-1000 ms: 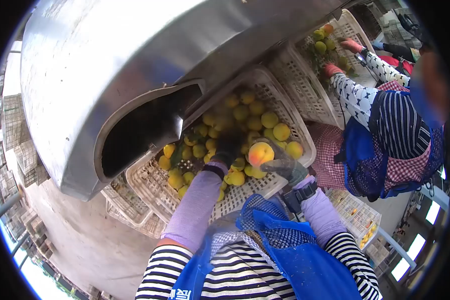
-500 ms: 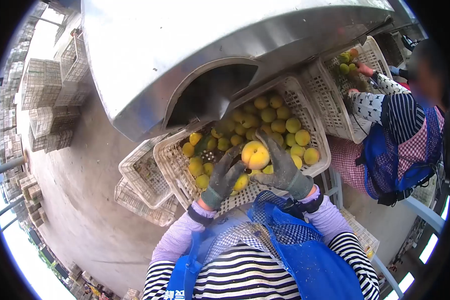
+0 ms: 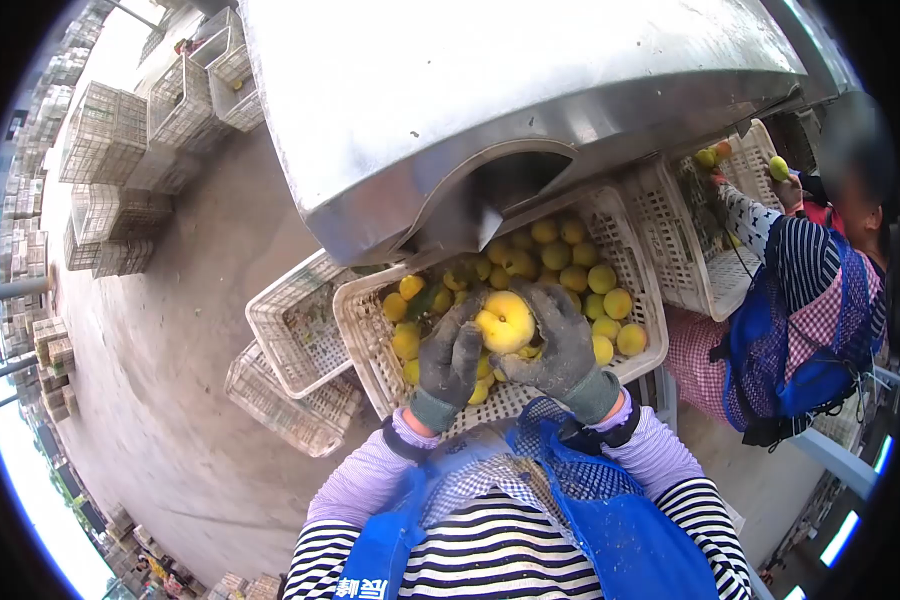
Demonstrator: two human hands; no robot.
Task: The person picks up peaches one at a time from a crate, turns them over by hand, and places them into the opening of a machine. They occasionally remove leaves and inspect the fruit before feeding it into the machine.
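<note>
Head view: I have both gloved hands over the near edge of the white crate (image 3: 368,345). My left hand (image 3: 450,358) and my right hand (image 3: 562,350) are curled from either side around one peach (image 3: 505,322), fingers and thumbs pressed to its skin; it sits gripped between them, just above the loose peaches (image 3: 574,278) in the crate; the steel chute (image 3: 450,100) overhangs the crate's far edge.

What I would worry about: the hold is on fingertips through thick gloves, so the peach could slip and drop onto the fruit below, bruising both; thumbs pressing too hard would, I judge, mark soft flesh; the chute's lip is close above, so hands raised carelessly could knock it; the co-worker (image 3: 810,290) stands near the crate's right edge, and an elbow swung wide might meet that person.

Counts:
- two hands;
- one held peach;
- about two dozen loose peaches showing, with more probably hidden under chute and gloves;
- one filled crate;
- two empty crates (image 3: 295,335) beside its left edge;
- one further crate (image 3: 685,250) before the co-worker, with three fruits (image 3: 707,157) visible at its far end;
- one co-worker.
</note>
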